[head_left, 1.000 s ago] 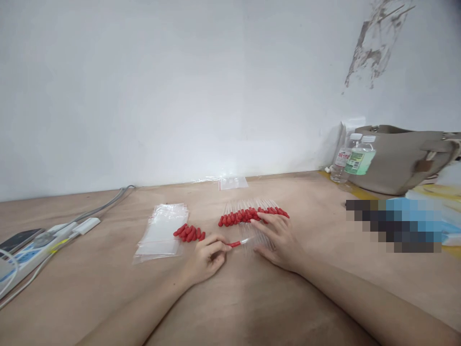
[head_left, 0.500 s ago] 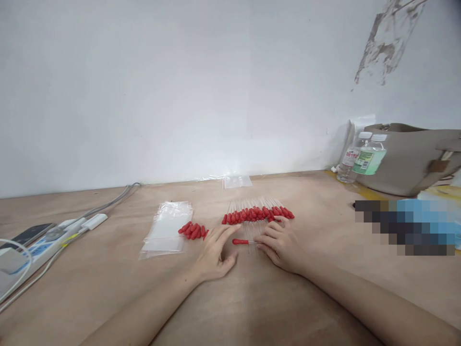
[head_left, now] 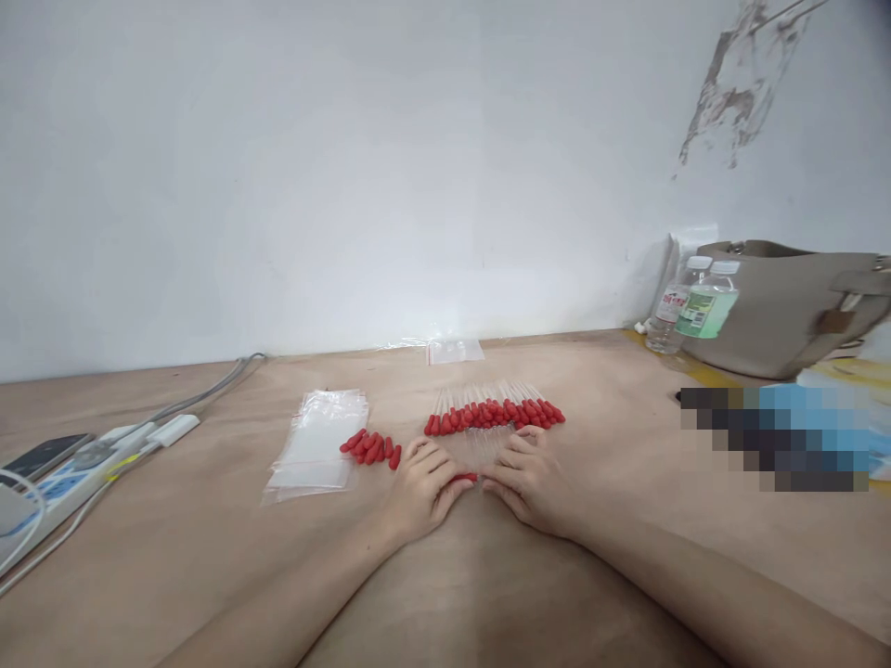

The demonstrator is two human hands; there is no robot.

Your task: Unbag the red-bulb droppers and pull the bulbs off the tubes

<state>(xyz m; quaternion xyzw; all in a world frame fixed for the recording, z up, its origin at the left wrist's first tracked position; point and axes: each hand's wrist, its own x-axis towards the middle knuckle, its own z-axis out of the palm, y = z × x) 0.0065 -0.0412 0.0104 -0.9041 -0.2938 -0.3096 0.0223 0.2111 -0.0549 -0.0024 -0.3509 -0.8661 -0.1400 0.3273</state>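
Note:
My left hand (head_left: 426,487) is closed, thumb and forefinger pinching a red rubber bulb (head_left: 467,477). Facing it, my right hand (head_left: 527,482) is closed around the glass tube end of this same dropper, most of the tube hidden by the fingers. Just beyond both hands lie several loose clear glass tubes (head_left: 480,447). Behind those, a row of droppers with red bulbs (head_left: 487,415) rests with its tubes pointing at the wall. A small heap of loose red bulbs (head_left: 368,449) sits left of my left hand.
A stack of clear plastic bags (head_left: 318,441) lies left of the bulbs, and another bag (head_left: 456,351) lies by the wall. Farther left are a power strip (head_left: 76,487) and a phone (head_left: 45,456). Bottles (head_left: 706,301) and a grey handbag (head_left: 772,311) stand at the right.
My left hand has closed on the dropper's red bulb, which lay exposed between the hands before. Both hands are now nearer each other.

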